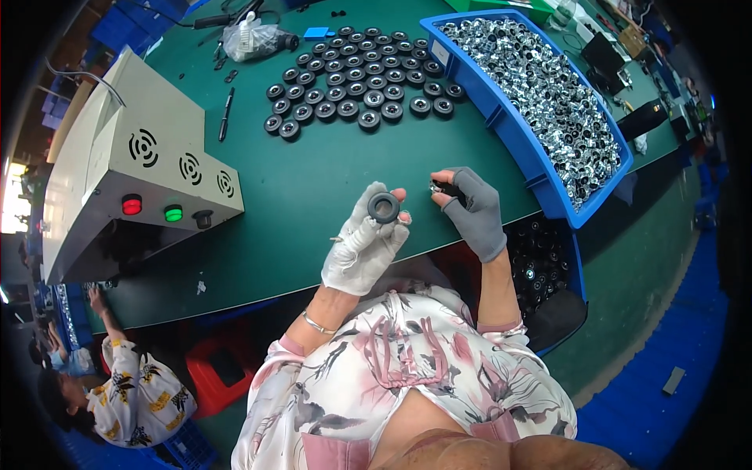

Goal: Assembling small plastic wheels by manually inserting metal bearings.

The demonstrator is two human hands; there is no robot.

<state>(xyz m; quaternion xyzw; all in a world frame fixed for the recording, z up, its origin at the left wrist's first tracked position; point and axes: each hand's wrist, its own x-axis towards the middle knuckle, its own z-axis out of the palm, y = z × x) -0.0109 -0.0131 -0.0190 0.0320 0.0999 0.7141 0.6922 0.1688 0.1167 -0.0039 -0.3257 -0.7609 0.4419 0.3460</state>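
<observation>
My left hand (362, 244), in a white glove, holds a black rubber ring (384, 207) up between thumb and fingers over the near edge of the green table (313, 188). My right hand (468, 210), in a grey fingerless glove, pinches a small shiny metal part (435, 186) just to the right of the ring. The two hands are a short gap apart. Several black rings (360, 78) lie in rows at the far middle of the table.
A long blue bin (501, 117) of shiny metal parts runs along the right. A second bin (540, 266) of dark parts sits below the table edge at right. A white machine (133, 164) with red and green buttons stands left. Another person (117, 392) sits lower left.
</observation>
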